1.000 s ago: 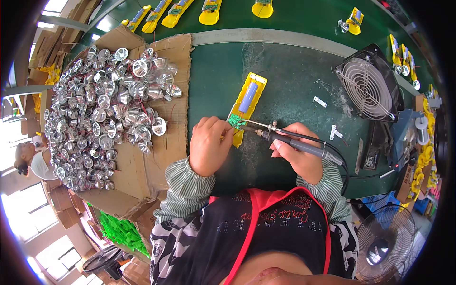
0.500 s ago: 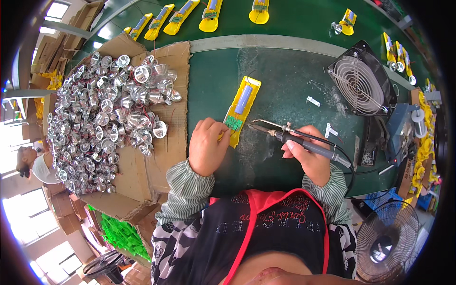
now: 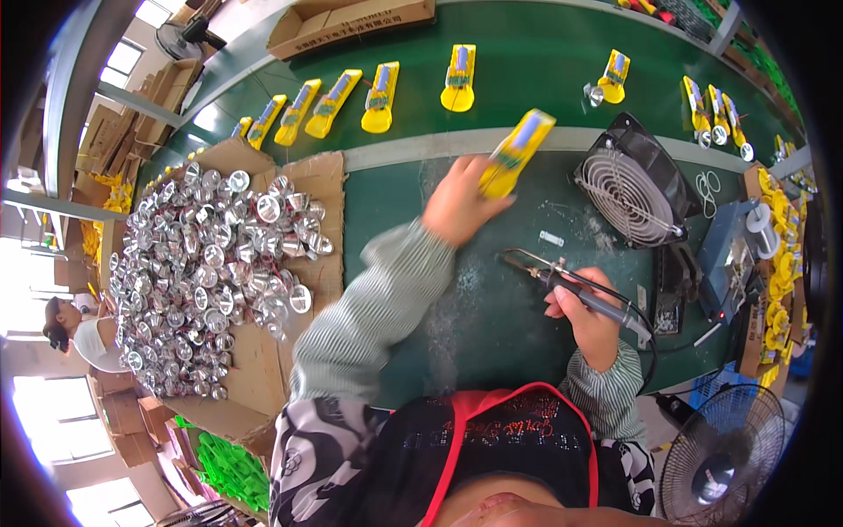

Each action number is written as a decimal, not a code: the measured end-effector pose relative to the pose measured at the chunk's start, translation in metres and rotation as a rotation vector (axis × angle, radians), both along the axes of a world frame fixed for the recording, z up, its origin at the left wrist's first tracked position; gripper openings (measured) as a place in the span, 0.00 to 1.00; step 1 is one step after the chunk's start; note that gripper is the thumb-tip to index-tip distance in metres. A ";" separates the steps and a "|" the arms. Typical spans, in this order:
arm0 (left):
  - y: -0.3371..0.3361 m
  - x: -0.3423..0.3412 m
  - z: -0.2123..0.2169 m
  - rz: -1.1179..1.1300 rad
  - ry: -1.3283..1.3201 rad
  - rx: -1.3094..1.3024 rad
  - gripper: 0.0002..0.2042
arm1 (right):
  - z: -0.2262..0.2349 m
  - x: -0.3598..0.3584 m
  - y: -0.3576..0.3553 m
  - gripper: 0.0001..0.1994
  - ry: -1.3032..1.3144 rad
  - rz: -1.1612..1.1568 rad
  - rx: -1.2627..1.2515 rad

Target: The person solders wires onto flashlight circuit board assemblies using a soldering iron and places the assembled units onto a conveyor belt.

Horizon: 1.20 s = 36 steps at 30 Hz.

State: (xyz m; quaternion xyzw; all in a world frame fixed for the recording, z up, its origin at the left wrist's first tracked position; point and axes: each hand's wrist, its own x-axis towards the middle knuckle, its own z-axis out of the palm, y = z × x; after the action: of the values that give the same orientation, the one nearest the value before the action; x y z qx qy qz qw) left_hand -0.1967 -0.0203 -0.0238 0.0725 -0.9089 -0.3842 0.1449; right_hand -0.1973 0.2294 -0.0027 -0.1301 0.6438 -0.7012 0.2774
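Note:
My left hand [image 3: 458, 204] is closed on a yellow plastic flashlight housing [image 3: 500, 182], held tilted above the far part of the green bench. A blue cylindrical battery cell [image 3: 529, 132] and a green circuit board sit in it; the board is blurred and partly covered by my fingers. My right hand [image 3: 592, 327] grips the grey handle of a soldering iron [image 3: 587, 299]. A thin curved metal tube [image 3: 527, 253] runs along the iron, and both tips point left over the bench, apart from the housing. A small white part [image 3: 551, 238] lies beyond the tips.
On the left, a cardboard box [image 3: 320, 189] holds many silver reflectors [image 3: 202, 263]. More yellow housings [image 3: 458, 79] line the green surface beyond a grey rail [image 3: 395, 154]. A square black fan [image 3: 628, 189] stands right, near a solder spool [image 3: 762, 218]. A pedestal fan [image 3: 716, 465] is lower right.
My left hand has lifted the yellow housing off the bench and carried it away from me and to the right. The soldering iron stays in my right hand. The view has tilted farther up.

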 end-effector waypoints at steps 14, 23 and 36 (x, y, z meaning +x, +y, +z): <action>-0.070 -0.126 0.004 0.347 -0.291 -0.500 0.32 | -0.001 -0.007 -0.001 0.07 -0.066 -0.015 0.044; 0.001 0.050 0.018 0.210 -0.206 -0.536 0.29 | 0.010 0.003 -0.001 0.08 0.050 -0.084 0.101; -0.030 0.235 0.045 0.662 -0.265 -0.809 0.04 | 0.020 0.033 -0.010 0.09 0.083 0.028 0.052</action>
State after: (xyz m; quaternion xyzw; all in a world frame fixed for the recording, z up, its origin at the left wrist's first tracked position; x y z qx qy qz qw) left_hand 0.0378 -0.0500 0.0209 0.3414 -0.9234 0.0752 0.1585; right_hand -0.1646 0.2191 0.0175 -0.1607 0.6708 -0.6743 0.2636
